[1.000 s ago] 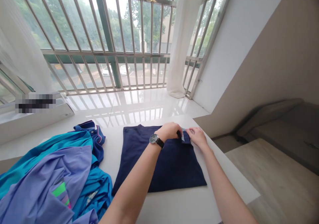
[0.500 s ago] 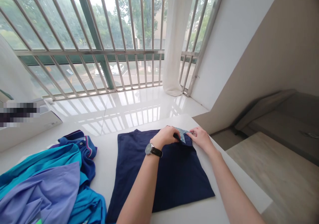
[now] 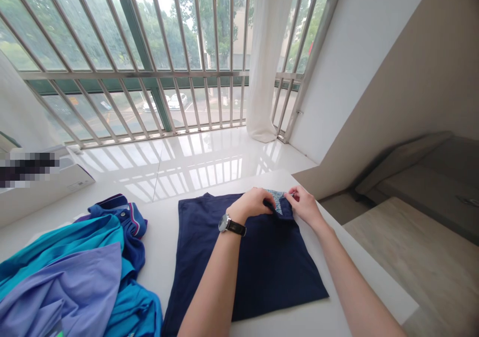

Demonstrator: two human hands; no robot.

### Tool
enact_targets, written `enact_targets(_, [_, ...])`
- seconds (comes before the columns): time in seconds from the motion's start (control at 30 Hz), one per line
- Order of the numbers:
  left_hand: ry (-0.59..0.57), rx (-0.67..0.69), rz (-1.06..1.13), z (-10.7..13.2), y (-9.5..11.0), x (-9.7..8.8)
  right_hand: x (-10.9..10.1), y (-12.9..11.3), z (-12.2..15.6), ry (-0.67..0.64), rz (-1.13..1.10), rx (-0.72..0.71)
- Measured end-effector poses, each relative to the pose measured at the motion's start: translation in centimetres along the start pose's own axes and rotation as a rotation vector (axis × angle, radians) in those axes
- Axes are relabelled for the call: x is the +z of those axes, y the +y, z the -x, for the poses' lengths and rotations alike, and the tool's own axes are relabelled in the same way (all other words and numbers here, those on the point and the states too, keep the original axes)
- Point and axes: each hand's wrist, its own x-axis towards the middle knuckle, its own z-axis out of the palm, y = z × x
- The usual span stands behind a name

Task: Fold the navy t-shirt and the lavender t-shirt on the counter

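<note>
A shirt [image 3: 277, 272] lies right of piled clothes [image 3: 63, 272] on a table [image 3: 160, 247].

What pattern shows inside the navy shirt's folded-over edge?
Mottled blue-and-white print, best in the head view.

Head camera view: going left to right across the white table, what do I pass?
Lavender shirt → navy shirt → left hand → blue patterned fabric → right hand
</note>
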Motion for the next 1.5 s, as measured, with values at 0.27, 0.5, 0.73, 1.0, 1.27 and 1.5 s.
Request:
enact_targets(0.27, [0.022, -0.011, 0.058, 0.5, 0.3, -0.8, -0.3, -0.1, 0.4, -0.214, -0.337, -0.005])
enact_targets(0.5, [0.067, -0.012, 0.081, 0.6, 0.7, -1.2, 2.2, -2.1, 1.1, -0.02, -0.189, -0.03])
enact_targets(0.73, [0.25, 0.002, -0.001, 0.4, 0.5, -0.9, 1.5, -3.2, 1.4, -0.214, -0.265, -0.009])
enact_targets(1.0, [0.383, -0.024, -0.205, -1.8, 1.4, 0.4, 0.1, -2.6, 0.9, -0.394, -0.57, 0.186])
enact_targets(1.27, [0.251, -0.317, -0.398, -6.6, 0.0, 4.1, 1.1, -0.2, 0.7, -0.137, -0.147, 0.039])
enact_targets(1.5, [0.404, -0.215, -0.447, -4.3, 0.0, 2.9, 1.8, 0.0, 1.3, -0.037, 0.025, -0.048])
